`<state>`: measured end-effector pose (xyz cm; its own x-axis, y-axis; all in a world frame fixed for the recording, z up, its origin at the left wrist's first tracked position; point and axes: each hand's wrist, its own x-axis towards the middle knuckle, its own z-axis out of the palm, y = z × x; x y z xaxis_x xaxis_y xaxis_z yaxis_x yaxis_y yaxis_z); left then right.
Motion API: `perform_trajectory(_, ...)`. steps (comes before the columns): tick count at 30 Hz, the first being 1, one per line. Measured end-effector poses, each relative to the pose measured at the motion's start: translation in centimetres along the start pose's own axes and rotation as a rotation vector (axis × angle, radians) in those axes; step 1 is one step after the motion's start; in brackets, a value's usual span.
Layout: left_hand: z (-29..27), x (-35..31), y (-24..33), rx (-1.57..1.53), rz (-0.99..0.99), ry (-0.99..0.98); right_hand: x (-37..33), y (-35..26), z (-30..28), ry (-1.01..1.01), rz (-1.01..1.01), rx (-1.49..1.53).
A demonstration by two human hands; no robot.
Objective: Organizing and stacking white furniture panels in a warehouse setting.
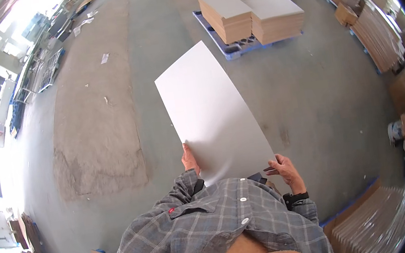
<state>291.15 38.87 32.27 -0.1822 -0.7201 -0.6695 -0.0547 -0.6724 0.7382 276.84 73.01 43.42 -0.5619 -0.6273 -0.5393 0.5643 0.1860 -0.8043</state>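
Observation:
A large white sheet of board (211, 115) reaches out in front of my body, its far end pointing up and slightly left. On its left edge, close to my chest, my left hand (190, 160) grips it, the fingers mostly hidden beneath. My right hand (285, 171) is closed at the near right corner, with the thumb and fingers at the edge. Some of those fingertips are hard to make out against the sheet. The sheet's near edge meets my checked shirt, and a soft bend shows in its lower part.
Ahead to the right, two stacks of white-topped board (277, 17) sit on a blue pallet (233, 50). More cardboard stacks (378, 39) line the right side, and ribbed sheets (378, 221) lie at the lower right. A rough brown floor patch (93, 115) stretches along the left, with paper scraps (105, 58).

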Motion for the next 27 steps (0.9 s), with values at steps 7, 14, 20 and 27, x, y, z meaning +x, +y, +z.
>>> perform_trajectory(7, 12.0, 3.9, 7.7, -0.184, 0.181, 0.005, 15.2, -11.9, -2.0, -0.208, 0.023, 0.074)
perform_trajectory(14, 21.8, 9.7, 16.8, -0.33, 0.115, 0.068, 28.2, -20.2, 3.2, -0.143, -0.097, 0.002)
perform_trajectory(20, 26.4, 25.0, 25.8, -0.433, 0.258, -0.106, 44.5, -27.3, 3.9, -0.122, -0.242, -0.151)
perform_trajectory(27, 32.3, 39.8, 44.2, -0.416, 0.397, -0.209, 57.4, -36.6, 2.1, 0.014, -0.146, 0.081)
